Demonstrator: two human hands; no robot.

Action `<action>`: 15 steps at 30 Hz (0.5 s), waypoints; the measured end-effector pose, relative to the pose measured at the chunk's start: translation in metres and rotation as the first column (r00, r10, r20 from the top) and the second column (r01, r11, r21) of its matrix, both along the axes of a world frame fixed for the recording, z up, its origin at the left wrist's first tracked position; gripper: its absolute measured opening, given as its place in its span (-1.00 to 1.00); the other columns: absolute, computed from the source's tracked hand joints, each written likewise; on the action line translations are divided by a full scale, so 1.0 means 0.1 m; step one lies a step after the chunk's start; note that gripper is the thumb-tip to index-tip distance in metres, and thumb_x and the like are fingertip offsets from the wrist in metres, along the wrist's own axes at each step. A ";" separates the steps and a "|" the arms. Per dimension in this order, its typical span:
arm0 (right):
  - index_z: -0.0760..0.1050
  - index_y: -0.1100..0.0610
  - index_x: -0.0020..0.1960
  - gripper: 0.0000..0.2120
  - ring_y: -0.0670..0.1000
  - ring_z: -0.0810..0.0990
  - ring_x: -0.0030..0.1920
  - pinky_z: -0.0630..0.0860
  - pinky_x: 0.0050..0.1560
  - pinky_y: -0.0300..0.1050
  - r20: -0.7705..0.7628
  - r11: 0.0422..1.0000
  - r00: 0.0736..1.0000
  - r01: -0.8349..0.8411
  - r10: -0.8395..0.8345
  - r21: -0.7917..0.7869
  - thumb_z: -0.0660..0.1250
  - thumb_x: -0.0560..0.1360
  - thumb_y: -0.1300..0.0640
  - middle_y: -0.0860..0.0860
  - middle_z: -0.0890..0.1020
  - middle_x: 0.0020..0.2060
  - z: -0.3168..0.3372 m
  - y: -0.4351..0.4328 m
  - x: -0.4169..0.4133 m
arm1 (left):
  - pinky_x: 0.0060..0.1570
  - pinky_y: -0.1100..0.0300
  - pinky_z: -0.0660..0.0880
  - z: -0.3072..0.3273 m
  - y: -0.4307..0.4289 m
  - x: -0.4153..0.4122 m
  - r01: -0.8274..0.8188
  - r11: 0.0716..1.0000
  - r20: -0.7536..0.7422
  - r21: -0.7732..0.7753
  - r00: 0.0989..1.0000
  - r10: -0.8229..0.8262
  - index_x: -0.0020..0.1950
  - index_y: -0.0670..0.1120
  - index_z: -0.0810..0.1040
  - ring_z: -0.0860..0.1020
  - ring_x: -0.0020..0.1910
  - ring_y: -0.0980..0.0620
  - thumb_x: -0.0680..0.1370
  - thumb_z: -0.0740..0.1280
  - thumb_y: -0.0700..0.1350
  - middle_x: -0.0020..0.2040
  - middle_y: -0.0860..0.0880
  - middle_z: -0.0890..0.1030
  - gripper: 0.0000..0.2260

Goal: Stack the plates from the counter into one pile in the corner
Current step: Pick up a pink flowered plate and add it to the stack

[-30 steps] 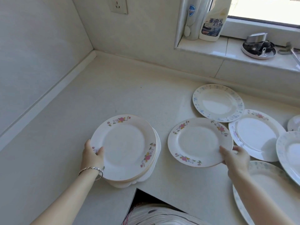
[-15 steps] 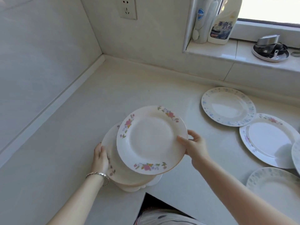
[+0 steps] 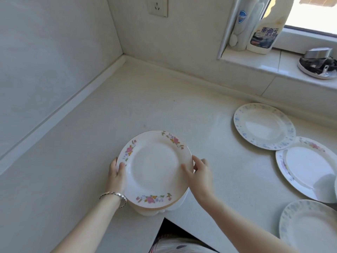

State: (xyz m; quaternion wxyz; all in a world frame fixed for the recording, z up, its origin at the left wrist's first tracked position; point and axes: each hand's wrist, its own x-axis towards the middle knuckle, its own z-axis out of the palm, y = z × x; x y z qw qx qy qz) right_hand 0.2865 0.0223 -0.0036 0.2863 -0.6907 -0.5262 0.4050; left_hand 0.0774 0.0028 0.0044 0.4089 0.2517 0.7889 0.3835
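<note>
The white round china plate with pink rim flowers [image 3: 155,170], in the air half a second ago, now lies on the pile of plates [image 3: 160,209] at the pale stone counter's [image 3: 164,106] front edge, the left hand [image 3: 116,177] gripping the pile's left side and the right hand [image 3: 199,175] pinching the plate's right rim, leaving the loose plates [image 3: 264,126] to the right to be stacked.

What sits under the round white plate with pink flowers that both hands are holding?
Peach-tinted rims of stacked plates peek out at its near edge, above a thicker white dish on the counter. The flowered plate covers the rest, so their number cannot be told.

Wall socket [image 3: 158,6] — cleaner bottle [image 3: 264,31] and dish [image 3: 310,73] on windowsill [image 3: 255,60]
</note>
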 end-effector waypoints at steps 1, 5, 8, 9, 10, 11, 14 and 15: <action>0.52 0.12 0.13 -0.74 -0.17 0.43 -0.13 0.36 -0.12 -0.34 0.006 1.000 1.000 0.004 -0.004 0.000 0.29 0.48 0.06 -0.08 0.39 -0.14 -0.01 -0.01 -0.02 | 0.03 0.16 0.36 0.01 0.00 0.01 -0.001 1.000 0.000 0.007 1.000 0.001 0.38 -0.07 0.30 0.45 0.04 -0.02 0.61 0.07 -0.15 0.16 -0.06 0.48 -0.67; 0.34 0.09 0.39 -0.50 -0.01 0.37 0.30 0.33 0.33 -0.10 -0.046 0.999 0.999 -0.020 0.018 -0.045 0.30 0.47 0.12 -0.07 0.39 0.18 -0.02 0.06 -0.02 | -0.20 0.16 0.35 0.05 0.00 -0.01 -0.043 0.999 -0.011 -0.023 0.999 0.043 0.33 -0.07 0.35 0.45 -0.03 -0.05 0.59 0.11 -0.11 0.10 -0.08 0.51 -0.69; 0.15 0.02 0.49 -0.46 -0.02 0.33 0.39 0.27 0.37 -0.11 -0.331 0.981 0.943 -0.035 -0.030 -0.189 0.21 0.54 0.11 -0.04 0.32 0.41 0.01 0.20 -0.08 | -0.02 0.16 0.32 0.12 0.08 0.00 -0.084 0.995 -0.048 -0.050 0.995 0.082 0.32 -0.10 0.38 0.46 0.06 -0.09 0.61 0.06 -0.04 0.14 -0.08 0.51 -0.67; 0.17 0.00 0.48 -0.50 -0.02 0.37 0.35 0.31 0.33 -0.12 -0.399 0.975 0.915 -0.034 -0.058 -0.218 0.18 0.57 0.08 -0.03 0.35 0.40 0.00 0.23 -0.10 | 0.08 0.14 0.33 0.13 0.11 0.00 -0.071 0.996 -0.060 -0.058 0.996 0.068 0.36 -0.10 0.35 0.46 0.17 -0.10 0.61 0.04 -0.02 0.24 -0.09 0.49 -0.64; 0.21 -0.01 0.47 -0.54 -0.02 0.41 0.31 0.35 0.30 -0.12 -0.440 0.972 0.895 -0.033 -0.076 -0.234 0.16 0.58 0.05 -0.03 0.40 0.38 -0.02 0.23 -0.11 | 0.19 0.11 0.32 0.13 0.13 0.01 -0.053 0.996 -0.076 -0.066 0.996 0.048 0.40 -0.08 0.32 0.43 0.28 -0.10 0.62 0.01 0.00 0.33 -0.08 0.45 -0.61; 0.23 -0.02 0.46 -0.56 -0.02 0.43 0.29 0.38 0.29 -0.10 -0.465 0.971 0.881 -0.031 -0.087 -0.239 0.14 0.59 0.03 -0.02 0.42 0.36 -0.04 0.22 -0.12 | 0.29 0.09 0.29 0.13 0.14 0.01 -0.044 0.996 -0.085 -0.076 0.996 0.037 0.43 -0.07 0.30 0.39 0.34 -0.09 0.62 0.00 0.02 0.39 -0.06 0.41 -0.59; 0.22 -0.03 0.46 -0.57 -0.03 0.42 0.29 0.38 0.29 -0.09 -0.501 0.970 0.863 -0.062 -0.065 -0.233 0.10 0.60 0.01 -0.05 0.42 0.34 -0.08 0.20 -0.08 | 0.36 0.05 0.28 0.12 0.14 -0.01 -0.019 0.996 -0.084 -0.091 0.996 0.012 0.44 -0.04 0.28 0.38 0.37 -0.09 0.61 -0.01 0.06 0.41 -0.04 0.40 -0.57; 0.20 -0.04 0.46 -0.57 -0.04 0.41 0.28 0.37 0.28 -0.11 -0.509 0.970 0.860 -0.086 -0.044 -0.228 0.09 0.60 0.02 -0.06 0.41 0.34 -0.06 0.20 -0.07 | 0.30 0.06 0.30 0.12 0.14 -0.01 -0.008 0.993 -0.093 -0.114 0.996 -0.002 0.44 -0.05 0.28 0.40 0.34 -0.10 0.61 0.00 0.05 0.40 -0.06 0.41 -0.58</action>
